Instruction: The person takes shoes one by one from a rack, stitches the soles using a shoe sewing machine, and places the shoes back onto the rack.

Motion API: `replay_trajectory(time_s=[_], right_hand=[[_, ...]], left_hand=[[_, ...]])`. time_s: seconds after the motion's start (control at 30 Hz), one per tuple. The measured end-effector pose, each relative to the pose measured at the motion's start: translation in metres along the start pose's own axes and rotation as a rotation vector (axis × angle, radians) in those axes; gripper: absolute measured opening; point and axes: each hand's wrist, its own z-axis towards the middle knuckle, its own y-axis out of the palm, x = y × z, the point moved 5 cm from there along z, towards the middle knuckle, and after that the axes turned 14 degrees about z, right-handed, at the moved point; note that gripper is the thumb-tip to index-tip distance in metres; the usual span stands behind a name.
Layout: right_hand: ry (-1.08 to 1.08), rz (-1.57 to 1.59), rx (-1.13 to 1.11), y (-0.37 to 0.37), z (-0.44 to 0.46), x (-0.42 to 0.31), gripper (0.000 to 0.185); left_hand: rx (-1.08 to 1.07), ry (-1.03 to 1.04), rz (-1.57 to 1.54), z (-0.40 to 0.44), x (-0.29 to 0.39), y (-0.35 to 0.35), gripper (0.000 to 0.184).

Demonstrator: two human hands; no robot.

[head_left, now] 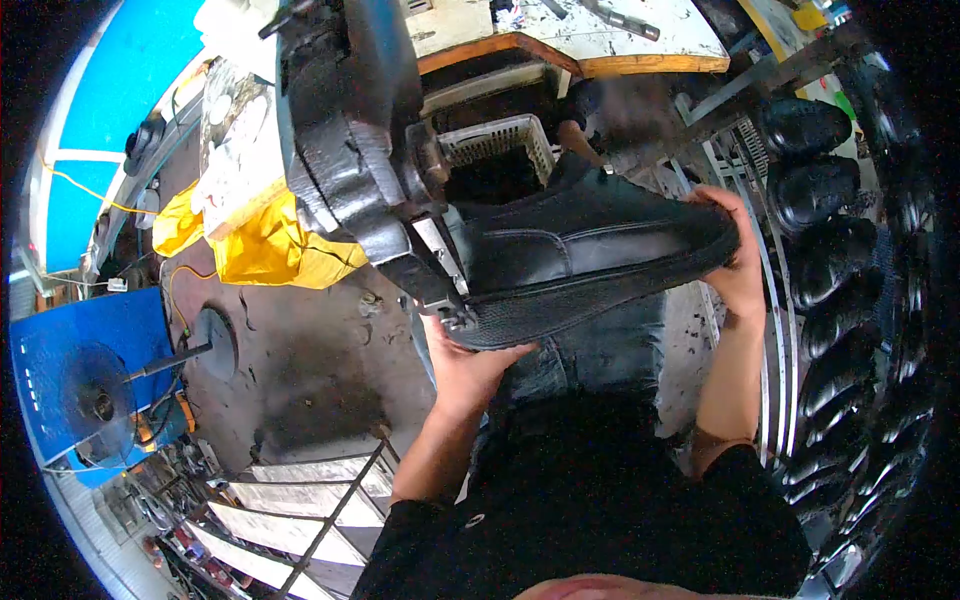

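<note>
A black shoe (620, 235) with visible side stitching and a textured sole edge lies on its side in front of me. My right hand (738, 255) wraps around its rounded end at the right, fingers curled over the far side. Under the other end, my left hand (468, 365) is closed on the sole, with some fingers hidden behind the shoe. That left end sits against the metal head of a dark machine (435, 265), close to my left fingers. The exact contact between machine and shoe is hidden.
Several black shoes (825, 260) line a rack at the right. Behind the shoe stands a pale plastic basket (545, 150) below a worktable (660, 65). Yellow bags (265, 240) hang at the left, beyond a fan (100, 403). A slatted rack (300, 520) stands at lower left.
</note>
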Motion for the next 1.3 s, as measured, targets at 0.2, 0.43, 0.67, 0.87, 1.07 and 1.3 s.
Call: replay_trajectory(time_s=[0.2,0.43,0.67,0.87,1.07,1.3], right_hand=[[-0.005,0.109,-0.029,-0.001,0.013,-0.014,0.088],[0.076,0.078,-0.003,-0.005,0.002,0.020,0.087],[0.085,0.113,0.000,0.003,0.001,-0.006,0.090],[-0.132,-0.049,0.021,0.003,0.016,-0.056,0.099],[-0.205,0.023,-0.038,0.020,0.022,-0.089,0.100],[-0.219,0.112,-0.111,0.053,0.012,-0.086,0.082]], left_hand=[[0.056,-0.107,-0.054,-0.002,0.003,0.007,0.098],[0.027,-0.022,-0.091,0.008,0.038,0.018,0.097],[0.081,-0.047,-0.074,0.000,0.017,0.000,0.090],[0.084,-0.055,-0.013,-0.001,0.006,-0.003,0.091],[0.067,-0.064,-0.424,-0.002,0.011,0.001,0.105],[0.145,0.047,-0.083,0.001,0.012,-0.026,0.054]])
